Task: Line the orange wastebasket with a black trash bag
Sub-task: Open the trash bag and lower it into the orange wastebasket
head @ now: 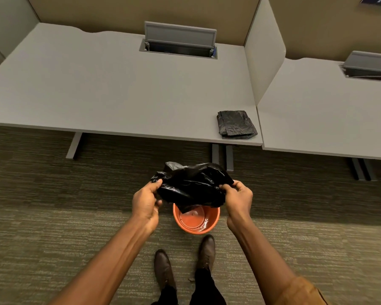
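Observation:
A crumpled black trash bag (193, 186) hangs in the air between both my hands, directly above the orange wastebasket (196, 221). My left hand (146, 202) pinches the bag's left edge and my right hand (239, 199) pinches its right edge. The wastebasket stands on the carpet just in front of my shoes, round and open, with its inside bare. The bag's lower corner dips over the basket's far rim and hides part of it.
A grey desk (119, 89) spans the view ahead, with a folded stack of black bags (235, 124) near its right front corner. A white divider panel (265, 56) separates it from a second desk (328, 111). Desk legs (222, 157) stand behind the basket.

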Tool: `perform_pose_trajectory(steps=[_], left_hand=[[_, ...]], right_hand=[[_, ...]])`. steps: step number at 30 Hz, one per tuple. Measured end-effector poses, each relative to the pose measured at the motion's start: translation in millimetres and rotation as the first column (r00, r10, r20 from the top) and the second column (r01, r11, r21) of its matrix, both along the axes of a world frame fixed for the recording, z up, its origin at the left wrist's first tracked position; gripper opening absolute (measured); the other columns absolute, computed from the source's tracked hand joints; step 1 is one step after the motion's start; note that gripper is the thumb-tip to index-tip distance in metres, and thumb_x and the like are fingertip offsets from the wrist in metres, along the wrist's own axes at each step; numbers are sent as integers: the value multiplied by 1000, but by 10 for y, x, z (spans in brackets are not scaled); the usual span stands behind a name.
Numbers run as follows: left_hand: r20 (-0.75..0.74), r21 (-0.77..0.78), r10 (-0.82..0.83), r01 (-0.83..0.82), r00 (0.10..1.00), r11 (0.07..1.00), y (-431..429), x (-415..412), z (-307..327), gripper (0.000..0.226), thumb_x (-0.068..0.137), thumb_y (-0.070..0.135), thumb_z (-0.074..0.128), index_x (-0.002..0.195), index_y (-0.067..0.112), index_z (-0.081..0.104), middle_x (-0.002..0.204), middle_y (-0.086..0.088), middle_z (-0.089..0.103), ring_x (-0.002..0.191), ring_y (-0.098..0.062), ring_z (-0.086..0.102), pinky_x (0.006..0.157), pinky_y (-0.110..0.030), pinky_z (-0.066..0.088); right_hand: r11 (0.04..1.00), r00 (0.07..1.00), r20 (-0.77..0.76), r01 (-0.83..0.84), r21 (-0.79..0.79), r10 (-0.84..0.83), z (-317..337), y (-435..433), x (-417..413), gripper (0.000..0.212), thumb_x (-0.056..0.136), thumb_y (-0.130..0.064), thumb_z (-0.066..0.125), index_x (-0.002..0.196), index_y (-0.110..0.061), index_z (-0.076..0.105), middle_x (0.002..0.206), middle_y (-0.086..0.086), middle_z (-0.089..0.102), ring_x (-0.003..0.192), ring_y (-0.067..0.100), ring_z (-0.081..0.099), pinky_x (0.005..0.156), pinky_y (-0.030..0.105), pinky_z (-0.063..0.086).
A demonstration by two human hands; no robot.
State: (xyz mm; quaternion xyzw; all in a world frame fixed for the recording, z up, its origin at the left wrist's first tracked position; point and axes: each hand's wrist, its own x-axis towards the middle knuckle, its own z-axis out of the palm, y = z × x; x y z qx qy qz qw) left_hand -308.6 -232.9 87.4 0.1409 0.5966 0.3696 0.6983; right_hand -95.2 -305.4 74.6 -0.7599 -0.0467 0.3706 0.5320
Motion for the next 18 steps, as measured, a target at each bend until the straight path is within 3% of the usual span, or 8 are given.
perform_pose_trajectory(steps=[3,6,9,12,15,18], left_hand=[[120,-56,30,-24,992,998,-2,8,-26,9,99,3,68,92,8,73,82,-5,65,63,-10,56,48,-20,51],[244,-105,67,-42,967,994,12,27,-18,8,102,2,63,104,1,70,97,-18,72,88,-27,71,68,-35,69],[308,-164,204,-159,929,974,67,45,-31,24,105,-5,50,125,-7,63,129,-32,66,121,-48,68,92,-55,64],[331,-217,287,-224,899,950,143,0,-121,43,106,-4,47,148,-8,52,145,-36,60,133,-51,62,108,-64,54],[340,-189,250,-194,907,963,212,-55,-189,43,108,18,63,145,-3,58,143,-30,65,131,-42,66,109,-58,56],[176,-82,122,-109,977,991,270,-72,-240,55,78,32,92,118,0,70,125,-21,76,121,-34,74,106,-50,61]], right_hand=[[998,993,-105,60,31,-57,-14,-8,35,18,95,10,61,98,-1,75,85,14,77,56,7,72,48,20,55],[991,968,-222,128,40,-116,-34,-21,33,27,96,13,52,97,-3,74,71,7,76,49,8,71,41,21,52],[989,952,-275,146,33,-131,-78,-48,20,32,90,16,50,95,-5,75,63,2,77,53,13,71,42,23,53],[992,958,-259,122,-24,-124,-178,-94,12,32,91,14,52,98,-3,78,86,13,81,74,22,75,61,33,64],[993,970,-220,89,-76,-104,-285,-139,14,30,91,12,48,101,4,76,89,16,74,74,22,68,63,36,59],[998,971,-234,38,-51,-49,-305,-180,-8,17,90,6,58,93,-2,73,81,12,69,58,13,62,48,28,50]])
